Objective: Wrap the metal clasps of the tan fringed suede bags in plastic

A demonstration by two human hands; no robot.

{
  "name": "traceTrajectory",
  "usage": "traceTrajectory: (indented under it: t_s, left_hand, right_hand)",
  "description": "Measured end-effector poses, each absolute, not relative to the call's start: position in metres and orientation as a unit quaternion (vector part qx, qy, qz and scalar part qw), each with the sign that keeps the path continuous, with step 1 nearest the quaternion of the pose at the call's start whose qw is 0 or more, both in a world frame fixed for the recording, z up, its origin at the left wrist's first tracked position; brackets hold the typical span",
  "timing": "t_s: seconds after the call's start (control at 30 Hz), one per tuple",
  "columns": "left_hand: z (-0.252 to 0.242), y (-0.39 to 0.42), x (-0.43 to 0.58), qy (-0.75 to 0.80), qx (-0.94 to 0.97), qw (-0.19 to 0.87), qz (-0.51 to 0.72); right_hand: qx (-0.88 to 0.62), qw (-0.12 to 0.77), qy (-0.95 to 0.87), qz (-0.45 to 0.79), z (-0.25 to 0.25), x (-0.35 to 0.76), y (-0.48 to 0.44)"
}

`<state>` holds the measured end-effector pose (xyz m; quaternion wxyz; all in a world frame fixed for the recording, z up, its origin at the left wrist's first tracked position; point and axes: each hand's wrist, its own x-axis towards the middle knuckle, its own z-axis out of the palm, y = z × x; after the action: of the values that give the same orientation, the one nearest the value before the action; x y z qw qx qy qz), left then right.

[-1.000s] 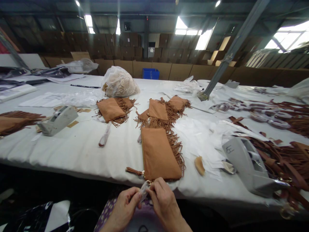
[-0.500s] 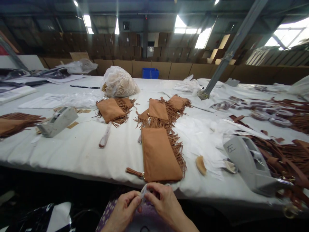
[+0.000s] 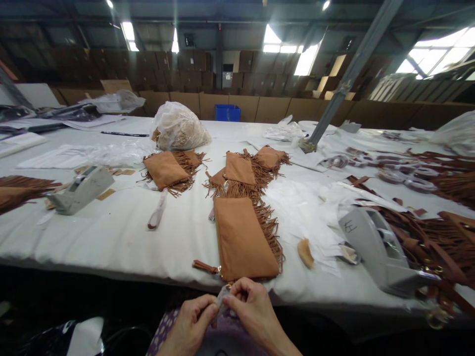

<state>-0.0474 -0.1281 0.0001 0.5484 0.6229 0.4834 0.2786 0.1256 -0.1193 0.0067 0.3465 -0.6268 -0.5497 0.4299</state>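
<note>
Just in front of the table's near edge, my left hand [image 3: 196, 316] and my right hand [image 3: 252, 306] pinch a narrow strip in whitish, see-through wrapping [image 3: 222, 295] between thumbs and fingers. A bit of gold metal shows at its upper end, and a brown tip peeks out below; my fingers cover the rest. Right beyond my hands lies a tan fringed pouch [image 3: 241, 240], flat on the table, its zip pull [image 3: 205, 266] pointing left. Behind it are smaller fringed pouches [image 3: 240, 167], and another [image 3: 166, 169] lies further left near a wrapped wrist strap [image 3: 157, 211].
Grey tape dispensers stand at left [image 3: 81, 190] and right [image 3: 378, 249]. A curved tan sponge-like piece [image 3: 306, 253] lies beside white paper sheets [image 3: 293, 212]. Brown straps [image 3: 411, 237] heap at right. A stuffed plastic bag [image 3: 180, 127] and a slanted metal post [image 3: 341, 94] stand farther back.
My view has turned slightly to the right. My fingers have shifted a little on the wrapped strip, whose gold-coloured end now shows. The pouches on the table have stayed put.
</note>
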Motion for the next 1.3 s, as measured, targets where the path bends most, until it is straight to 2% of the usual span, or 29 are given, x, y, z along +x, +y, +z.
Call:
traceTrajectory:
  t_s: [0.17, 0.3, 0.47, 0.57, 0.7, 0.77, 0.87, 1.1, 1.3]
  left_hand:
    - [-0.020, -0.131, -0.051, 0.496, 0.559, 0.603, 0.280]
    - [-0.031, -0.133, -0.051, 0.489, 0.476, 0.677, 0.277]
    - [-0.014, -0.132, -0.044, 0.498, 0.528, 0.628, 0.279]
    - [-0.008, -0.132, -0.043, 0.506, 0.549, 0.601, 0.285]
    - [-0.018, -0.133, -0.046, 0.513, 0.483, 0.650, 0.285]
    - [-0.024, -0.133, -0.047, 0.508, 0.452, 0.671, 0.294]
    - [-0.023, -0.134, -0.044, 0.507, 0.454, 0.673, 0.290]
    - [-0.007, -0.136, -0.040, 0.530, 0.550, 0.570, 0.302]
    - [-0.018, -0.137, -0.041, 0.503, 0.433, 0.679, 0.314]
  right_hand:
    - [-0.658, 0.414, -0.574, 0.257, 0.008, 0.146, -0.112]
    - [-0.653, 0.392, -0.561, 0.324, 0.012, 0.149, -0.117]
    - [-0.591, 0.334, -0.657, 0.327, 0.011, 0.127, -0.124]
    - [-0.590, 0.342, -0.664, 0.306, 0.003, 0.119, -0.119]
    - [-0.647, 0.399, -0.598, 0.254, -0.006, 0.129, -0.114]
    - [-0.671, 0.396, -0.555, 0.291, -0.009, 0.135, -0.118]
    - [-0.653, 0.349, -0.520, 0.425, -0.014, 0.131, -0.129]
    - [-0.559, 0.373, -0.410, 0.617, -0.015, 0.102, -0.126]
    - [-0.536, 0.370, -0.394, 0.648, -0.021, 0.103, -0.124]
